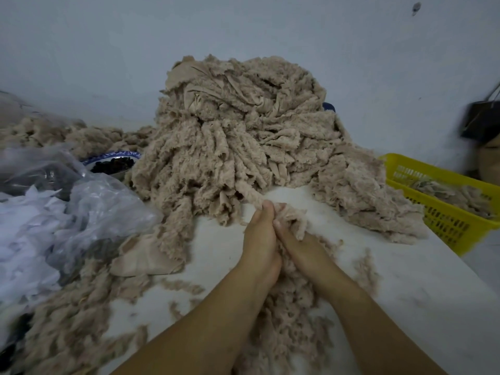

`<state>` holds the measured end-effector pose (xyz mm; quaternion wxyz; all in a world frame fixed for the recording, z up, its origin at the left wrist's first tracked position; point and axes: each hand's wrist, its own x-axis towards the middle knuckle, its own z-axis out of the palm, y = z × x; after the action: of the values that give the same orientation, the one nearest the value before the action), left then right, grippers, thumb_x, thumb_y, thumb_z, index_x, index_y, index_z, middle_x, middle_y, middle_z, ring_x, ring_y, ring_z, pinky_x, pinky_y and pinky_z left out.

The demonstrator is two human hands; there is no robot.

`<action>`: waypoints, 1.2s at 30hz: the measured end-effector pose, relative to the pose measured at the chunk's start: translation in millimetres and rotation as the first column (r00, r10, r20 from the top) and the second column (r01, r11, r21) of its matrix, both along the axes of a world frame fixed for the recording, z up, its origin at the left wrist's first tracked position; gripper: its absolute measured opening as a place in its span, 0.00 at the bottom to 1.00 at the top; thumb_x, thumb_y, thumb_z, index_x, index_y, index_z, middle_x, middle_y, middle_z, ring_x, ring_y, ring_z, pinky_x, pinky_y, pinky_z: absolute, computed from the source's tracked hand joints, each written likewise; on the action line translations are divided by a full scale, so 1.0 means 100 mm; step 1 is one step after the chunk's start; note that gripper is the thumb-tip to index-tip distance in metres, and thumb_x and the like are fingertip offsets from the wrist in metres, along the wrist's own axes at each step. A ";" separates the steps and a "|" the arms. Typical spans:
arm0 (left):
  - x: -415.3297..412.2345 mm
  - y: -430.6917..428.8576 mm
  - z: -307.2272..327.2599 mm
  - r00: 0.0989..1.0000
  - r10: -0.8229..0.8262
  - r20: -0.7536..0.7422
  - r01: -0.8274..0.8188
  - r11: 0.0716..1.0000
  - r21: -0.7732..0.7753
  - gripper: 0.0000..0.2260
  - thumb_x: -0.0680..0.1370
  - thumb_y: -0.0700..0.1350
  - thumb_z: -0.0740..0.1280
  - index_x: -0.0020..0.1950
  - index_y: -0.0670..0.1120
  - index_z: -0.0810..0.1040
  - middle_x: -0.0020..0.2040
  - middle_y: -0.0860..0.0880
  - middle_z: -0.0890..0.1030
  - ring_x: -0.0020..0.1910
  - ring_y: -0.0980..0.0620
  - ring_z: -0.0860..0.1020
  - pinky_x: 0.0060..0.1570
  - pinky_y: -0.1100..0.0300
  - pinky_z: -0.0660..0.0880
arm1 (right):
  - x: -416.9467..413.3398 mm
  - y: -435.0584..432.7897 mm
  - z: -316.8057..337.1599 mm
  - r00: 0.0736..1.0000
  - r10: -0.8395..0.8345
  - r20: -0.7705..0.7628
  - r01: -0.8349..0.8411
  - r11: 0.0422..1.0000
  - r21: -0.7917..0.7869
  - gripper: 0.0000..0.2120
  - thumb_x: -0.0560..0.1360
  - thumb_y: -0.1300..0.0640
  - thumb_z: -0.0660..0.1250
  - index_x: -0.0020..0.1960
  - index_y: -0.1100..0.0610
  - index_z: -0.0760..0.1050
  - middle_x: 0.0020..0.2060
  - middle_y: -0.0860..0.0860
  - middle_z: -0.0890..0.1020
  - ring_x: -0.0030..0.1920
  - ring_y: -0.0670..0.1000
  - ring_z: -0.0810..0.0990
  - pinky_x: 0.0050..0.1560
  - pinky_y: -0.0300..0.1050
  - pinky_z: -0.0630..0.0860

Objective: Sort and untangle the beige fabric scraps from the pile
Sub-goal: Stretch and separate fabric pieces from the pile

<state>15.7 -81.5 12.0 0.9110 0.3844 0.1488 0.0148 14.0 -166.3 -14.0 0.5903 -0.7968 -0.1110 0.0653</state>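
Observation:
A tall pile of beige fuzzy fabric scraps (238,136) rises at the back of the white table (405,280). One beige strip (250,194) runs from the pile's foot down into both hands. My left hand (259,239) grips it with the thumb on top. My right hand (295,236) sits right beside it, fingers curled round a bunch of the same fuzzy scrap (293,216). More loose beige scraps (286,320) lie under and between my forearms.
Crumpled clear plastic bags (81,201) with white pieces lie at the left. A blue-rimmed bowl (113,161) of dark bits stands behind them. A yellow basket (443,209) holding beige scraps sits at the right table edge. Loose scraps (67,307) cover the near left.

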 end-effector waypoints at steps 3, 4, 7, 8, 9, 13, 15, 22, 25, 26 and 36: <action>0.05 0.05 -0.04 0.998 -0.061 0.004 0.058 0.965 0.254 0.14 0.84 0.50 0.61 0.51 0.45 0.84 0.37 0.49 0.83 0.40 0.55 0.81 0.38 0.66 0.77 | 0.04 0.01 0.00 0.999 -0.019 0.044 0.024 0.994 -0.108 0.12 0.80 0.45 0.59 0.45 0.37 0.81 0.41 0.41 0.85 0.43 0.39 0.82 0.42 0.36 0.74; 0.08 0.08 -0.03 0.995 -0.095 -0.020 0.097 0.947 0.307 0.13 0.82 0.49 0.63 0.48 0.46 0.84 0.35 0.49 0.81 0.37 0.53 0.80 0.38 0.64 0.76 | 0.05 0.01 -0.01 0.996 -0.046 0.076 0.059 0.983 -0.172 0.13 0.81 0.50 0.59 0.44 0.39 0.79 0.39 0.42 0.84 0.42 0.41 0.82 0.41 0.36 0.73; 0.36 0.34 0.16 0.977 -0.211 -0.023 0.212 0.971 0.107 0.12 0.79 0.44 0.64 0.36 0.45 0.78 0.35 0.49 0.77 0.34 0.52 0.77 0.37 0.61 0.75 | 0.09 -0.04 0.01 0.982 -0.168 0.091 0.185 0.954 -0.237 0.12 0.81 0.57 0.60 0.40 0.45 0.72 0.34 0.43 0.77 0.35 0.43 0.76 0.31 0.29 0.68; 0.50 0.48 0.26 0.983 -0.181 -0.010 0.181 0.982 -0.050 0.13 0.80 0.43 0.63 0.36 0.45 0.74 0.32 0.49 0.75 0.30 0.53 0.76 0.36 0.61 0.76 | 0.11 -0.09 0.02 0.974 -0.214 0.071 0.224 0.947 -0.229 0.13 0.80 0.59 0.61 0.39 0.47 0.70 0.33 0.44 0.75 0.33 0.43 0.74 0.29 0.29 0.66; 0.65 0.64 0.36 0.993 -0.119 -0.022 0.112 0.975 -0.192 0.13 0.82 0.42 0.62 0.36 0.46 0.72 0.29 0.50 0.73 0.27 0.55 0.74 0.34 0.61 0.77 | 0.14 -0.15 0.02 0.961 -0.272 0.039 0.275 0.945 -0.179 0.14 0.80 0.60 0.62 0.36 0.50 0.69 0.31 0.45 0.74 0.31 0.44 0.74 0.28 0.30 0.65; 0.88 1.05 0.52 0.990 0.019 -0.138 -0.069 0.927 -0.368 0.15 0.84 0.41 0.59 0.37 0.45 0.69 0.24 0.51 0.67 0.19 0.57 0.65 0.18 0.67 0.66 | 0.19 -0.23 0.02 0.873 -0.408 -0.266 0.480 0.814 0.326 0.22 0.82 0.57 0.59 0.29 0.54 0.70 0.22 0.48 0.71 0.22 0.46 0.69 0.26 0.39 0.67; 0.76 0.93 0.39 0.987 -0.028 -0.157 -0.002 0.982 -0.188 0.19 0.83 0.40 0.58 0.32 0.43 0.73 0.21 0.51 0.63 0.18 0.57 0.61 0.20 0.69 0.60 | 0.22 -0.24 0.02 0.836 -0.395 -0.381 0.543 0.695 0.471 0.22 0.82 0.57 0.60 0.29 0.54 0.73 0.23 0.49 0.73 0.22 0.47 0.71 0.27 0.38 0.70; -0.16 -0.22 0.16 0.936 -0.310 -0.165 0.340 0.918 0.204 0.18 0.85 0.52 0.57 0.41 0.46 0.76 0.21 0.56 0.65 0.17 0.60 0.59 0.16 0.67 0.56 | 0.22 -0.24 -0.02 0.876 -0.193 -0.441 0.424 0.744 0.517 0.27 0.82 0.51 0.58 0.25 0.53 0.77 0.21 0.51 0.75 0.19 0.47 0.73 0.19 0.37 0.69; -0.14 -0.04 0.18 0.924 -0.367 -0.107 0.382 0.900 0.210 0.17 0.85 0.53 0.56 0.43 0.45 0.75 0.22 0.56 0.63 0.18 0.60 0.58 0.18 0.67 0.54 | 0.18 -0.23 -0.01 0.892 -0.187 -0.412 0.396 0.763 0.511 0.19 0.81 0.54 0.60 0.35 0.56 0.79 0.27 0.54 0.80 0.27 0.50 0.79 0.26 0.39 0.75; -0.13 0.02 0.17 0.926 -0.366 -0.095 0.378 0.905 0.193 0.17 0.85 0.52 0.56 0.43 0.45 0.75 0.23 0.55 0.64 0.19 0.60 0.57 0.18 0.67 0.54 | 0.17 -0.23 0.00 0.898 -0.225 -0.378 0.403 0.768 0.498 0.16 0.81 0.54 0.61 0.38 0.57 0.80 0.31 0.55 0.82 0.32 0.52 0.81 0.32 0.42 0.78; 0.29 1.24 0.11 0.976 0.205 0.080 -0.168 0.929 -0.329 0.20 0.85 0.55 0.55 0.55 0.42 0.79 0.49 0.45 0.83 0.54 0.51 0.78 0.71 0.51 0.68 | 0.15 -0.43 0.09 0.858 -0.234 -0.458 0.506 0.548 0.667 0.17 0.78 0.49 0.66 0.33 0.53 0.82 0.28 0.52 0.82 0.26 0.50 0.81 0.25 0.41 0.76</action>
<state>44.7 42.2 22.9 0.9626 0.2139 0.1335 0.0988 29.3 -208.9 -5.3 0.8809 -0.4517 0.1410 0.0107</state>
